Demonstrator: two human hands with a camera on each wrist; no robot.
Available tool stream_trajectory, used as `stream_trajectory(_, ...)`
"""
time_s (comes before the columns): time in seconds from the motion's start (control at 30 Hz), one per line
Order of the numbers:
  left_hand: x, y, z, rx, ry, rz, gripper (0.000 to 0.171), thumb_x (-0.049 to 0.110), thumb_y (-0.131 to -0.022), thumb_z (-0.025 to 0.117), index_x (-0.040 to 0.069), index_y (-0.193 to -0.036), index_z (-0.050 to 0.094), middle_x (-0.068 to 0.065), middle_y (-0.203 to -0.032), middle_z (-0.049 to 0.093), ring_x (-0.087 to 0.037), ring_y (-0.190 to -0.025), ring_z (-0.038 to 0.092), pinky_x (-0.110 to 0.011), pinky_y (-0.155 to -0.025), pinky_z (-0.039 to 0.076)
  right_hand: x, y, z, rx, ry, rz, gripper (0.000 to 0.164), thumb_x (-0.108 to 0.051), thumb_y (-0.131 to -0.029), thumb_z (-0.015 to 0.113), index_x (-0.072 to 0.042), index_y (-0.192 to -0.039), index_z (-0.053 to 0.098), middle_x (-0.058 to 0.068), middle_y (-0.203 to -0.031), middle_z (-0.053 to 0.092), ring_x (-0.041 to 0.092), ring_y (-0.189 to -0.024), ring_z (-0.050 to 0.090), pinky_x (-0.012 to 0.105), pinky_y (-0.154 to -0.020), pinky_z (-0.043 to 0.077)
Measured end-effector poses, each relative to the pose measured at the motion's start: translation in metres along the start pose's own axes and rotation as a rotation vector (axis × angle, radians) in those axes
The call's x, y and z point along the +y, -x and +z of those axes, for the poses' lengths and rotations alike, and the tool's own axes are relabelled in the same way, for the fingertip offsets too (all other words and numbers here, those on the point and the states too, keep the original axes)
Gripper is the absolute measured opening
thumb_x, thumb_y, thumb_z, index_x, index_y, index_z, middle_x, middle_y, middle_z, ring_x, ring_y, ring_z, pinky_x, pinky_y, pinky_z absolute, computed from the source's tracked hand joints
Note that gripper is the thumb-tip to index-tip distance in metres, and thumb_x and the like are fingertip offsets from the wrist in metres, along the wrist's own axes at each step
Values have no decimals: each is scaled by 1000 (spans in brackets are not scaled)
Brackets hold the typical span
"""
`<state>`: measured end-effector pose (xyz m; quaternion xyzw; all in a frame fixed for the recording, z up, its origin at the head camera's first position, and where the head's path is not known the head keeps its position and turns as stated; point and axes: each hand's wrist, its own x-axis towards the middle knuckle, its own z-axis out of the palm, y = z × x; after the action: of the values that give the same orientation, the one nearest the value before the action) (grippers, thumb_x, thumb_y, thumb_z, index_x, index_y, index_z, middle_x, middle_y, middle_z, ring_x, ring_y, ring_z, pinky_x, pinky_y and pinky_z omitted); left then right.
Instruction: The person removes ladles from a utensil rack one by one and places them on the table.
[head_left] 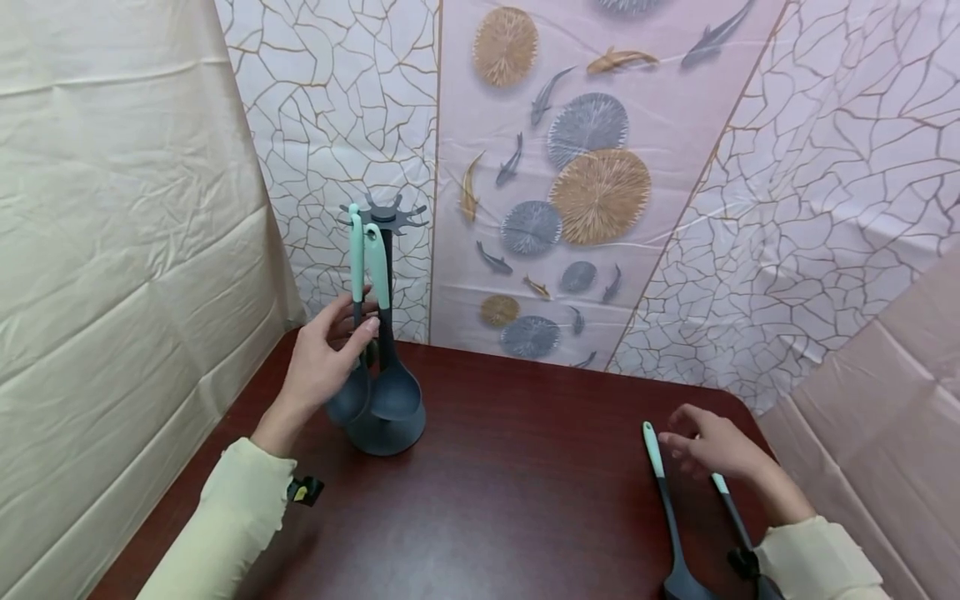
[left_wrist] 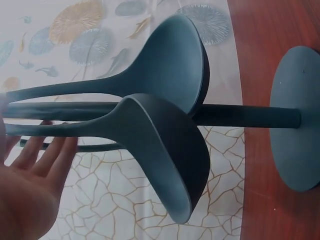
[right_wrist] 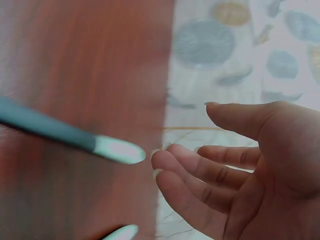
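Note:
My left hand (head_left: 318, 362) holds a ladle (head_left: 356, 267) by its shaft, thumb in front and fingers behind. This ladle has a mint handle and a dark bowl and stands upright against a dark utensil stand (head_left: 384, 217). Beside it hangs a second ladle (head_left: 396, 392), bowl down. In the left wrist view both ladle bowls lie in front of the stand's pole (left_wrist: 240, 115). My right hand (head_left: 712, 446) is over the table, fingers loosely bent and holding nothing. Near its fingertips lies a mint-handled utensil (head_left: 654, 454); another similar utensil (head_left: 723, 487) lies partly beneath the hand and wrist.
The stand's round base (head_left: 386, 437) rests on the dark red-brown table (head_left: 510, 467). Its top has several radiating hooks. Patterned cloth (head_left: 600, 275) hangs behind the table, and plain cloth covers the left (head_left: 135, 250) and right (head_left: 877, 400) sides.

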<state>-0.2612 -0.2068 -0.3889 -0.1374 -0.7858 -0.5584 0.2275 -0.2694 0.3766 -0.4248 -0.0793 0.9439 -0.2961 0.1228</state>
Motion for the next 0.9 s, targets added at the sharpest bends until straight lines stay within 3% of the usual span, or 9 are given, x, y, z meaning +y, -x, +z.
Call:
stream_trajectory(0.13,2,1,-2,55,49,14,51,31,-106,68,17,-153,57,-3,-138,70,-21,-124,69,-19,-94,55,-17,1,-7,33,33,-54,45,-29,-105,69,4,-132,55,11,-94,71,24,-71,71,40,-59,61)
stream_trajectory(0.37,4,-2,-6,61,102,29,44,27,-105,69,17,-147,59,-7,-135,71,-21,-118,71,-23,-92,57,-33,1,-10,111,163,-137,56,-39,-105,69,1,-140,53,6,-100,74,17,-78,70,36,-60,55)
stream_trajectory(0.53,7,-4,-6,99,109,28,43,27,-105,70,16,-145,58,-7,-129,68,-21,-113,70,-23,-87,58,-40,1,-14,191,222,-182,54,-41,-104,69,-1,-137,58,10,-108,75,25,-92,72,41,-68,57)
stream_trajectory(0.7,8,-9,-2,168,103,18,47,26,-102,73,16,-145,56,-10,-128,63,-21,-113,65,-23,-86,58,-43,2,-19,235,224,-171,54,-45,-105,67,-2,-137,58,13,-109,74,30,-96,71,44,-72,58)
stream_trajectory(0.9,1,-12,-1,195,134,19,61,19,-99,77,16,-153,50,-12,-144,56,-31,-128,58,-39,-102,54,-43,5,-20,267,212,-164,58,-45,-106,65,0,-141,54,19,-115,73,38,-103,71,50,-77,59)
